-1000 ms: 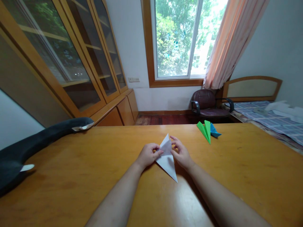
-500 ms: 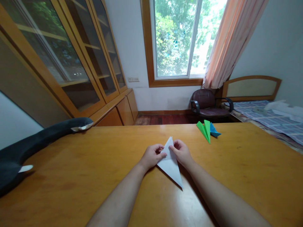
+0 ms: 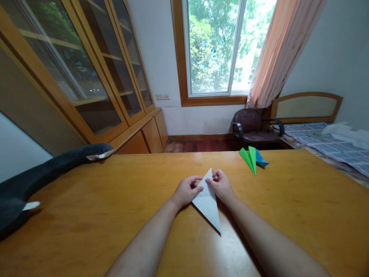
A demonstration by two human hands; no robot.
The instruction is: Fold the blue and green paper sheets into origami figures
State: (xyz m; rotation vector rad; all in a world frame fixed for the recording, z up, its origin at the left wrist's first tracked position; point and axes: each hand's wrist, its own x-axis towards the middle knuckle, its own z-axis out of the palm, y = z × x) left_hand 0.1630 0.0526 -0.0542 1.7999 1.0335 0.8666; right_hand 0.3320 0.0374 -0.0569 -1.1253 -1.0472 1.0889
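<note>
A folded sheet of white paper, long and pointed at both ends, is held between my hands just above the table. A crease runs across its upper part. My left hand pinches its left edge, thumb on top and fingers partly behind. On the opposite edge, nearer the upper tip, my right hand grips the paper with the thumb on its face. The fingertips under the paper are hidden.
The wooden table spreads around my arms. Near its far edge lie a green paper plane and a blue folded paper. A black-and-white plush-like object rests along the left side. Beyond stand a chair and a bed.
The white paper has turned slightly, its lower tip shifting a little left and toward me. Its upper tip now looks like a single point. Both hands keep their hold nearly in place.
</note>
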